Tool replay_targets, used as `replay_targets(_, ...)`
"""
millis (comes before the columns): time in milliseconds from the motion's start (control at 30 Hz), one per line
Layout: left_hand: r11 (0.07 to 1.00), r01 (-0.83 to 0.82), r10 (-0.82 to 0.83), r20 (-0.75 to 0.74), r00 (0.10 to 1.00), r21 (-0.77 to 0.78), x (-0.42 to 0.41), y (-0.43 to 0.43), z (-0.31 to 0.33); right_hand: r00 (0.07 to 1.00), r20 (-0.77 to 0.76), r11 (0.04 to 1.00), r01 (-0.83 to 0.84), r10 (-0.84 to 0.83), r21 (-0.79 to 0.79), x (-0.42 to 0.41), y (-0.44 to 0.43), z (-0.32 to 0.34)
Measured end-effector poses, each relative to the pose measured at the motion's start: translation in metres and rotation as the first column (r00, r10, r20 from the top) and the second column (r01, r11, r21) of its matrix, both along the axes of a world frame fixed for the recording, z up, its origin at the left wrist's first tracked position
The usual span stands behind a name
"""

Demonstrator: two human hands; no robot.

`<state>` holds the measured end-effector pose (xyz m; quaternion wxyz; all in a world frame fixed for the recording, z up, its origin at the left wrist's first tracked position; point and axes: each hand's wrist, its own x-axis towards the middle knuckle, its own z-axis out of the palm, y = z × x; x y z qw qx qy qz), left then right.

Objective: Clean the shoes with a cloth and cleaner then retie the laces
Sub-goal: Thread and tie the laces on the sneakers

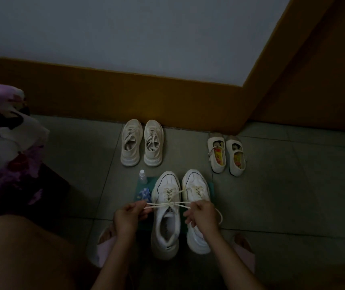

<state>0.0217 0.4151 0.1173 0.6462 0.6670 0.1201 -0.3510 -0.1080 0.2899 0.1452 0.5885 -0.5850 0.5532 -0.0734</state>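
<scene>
At the left edge of the frame a purple flowered fabric [6, 143] hangs in folds above a bare leg that fills the lower left corner. Right of it, on the grey tiled floor [293, 195], a small clear plastic bottle [142, 176] stands upright at the far left corner of a green mat [151, 182], with a crumpled blue-and-white checked cloth [144, 194] just below it on the mat. The left hand [128, 216] pinches one end of a white shoelace [170, 204], fingers curled round it. The lace runs taut across the frame to a knot over the tongue of the left white lace-up sneaker [166, 227], which stands on the mat at lower centre with its toe pointing up the frame. Its partner, the right white sneaker [197, 206], stands just beside it. The right hand [202, 214] lies over this second shoe and grips the other end of the same lace, with a loose loop trailing to its right. Above these, near the orange-brown skirting, sits a pair of beige sneakers [142, 143]. Further right is a pair of cream strap shoes [227, 156] with yellow-and-red insoles.
</scene>
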Motion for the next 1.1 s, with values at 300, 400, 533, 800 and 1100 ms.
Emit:
replay_targets(300, 0.998, 0.055, -0.056, -0.009, 0.998, -0.006, 0.0, -0.002, 0.0, 0.983, 0.014, 0.982, -0.185, 0.185, -0.026, 0.007, -0.009, 0.002)
replay_targets(400, 0.999, 0.046, -0.046, 0.002, 0.999, 0.012, 0.001, -0.001, -0.002, 0.993, -0.026, 0.986, -0.117, 0.115, -0.116, 0.007, -0.014, -0.008)
replay_targets(533, 1.0, 0.02, -0.021, 0.029, 0.999, 0.013, 0.002, -0.001, -0.004, 0.995, -0.045, 0.966, -0.094, 0.086, -0.24, 0.009, -0.017, -0.02)
replay_targets(800, 0.995, 0.013, -0.027, 0.137, 0.99, 0.1, 0.003, 0.0, -0.002, 0.974, -0.12, 0.882, -0.226, 0.193, -0.414, 0.007, -0.019, -0.025)
replay_targets(1100, 0.995, -0.007, -0.004, 0.119, 0.993, 0.095, 0.007, 0.005, -0.004, 0.96, -0.191, 0.863, -0.268, 0.204, -0.428, 0.008, -0.019, -0.027)
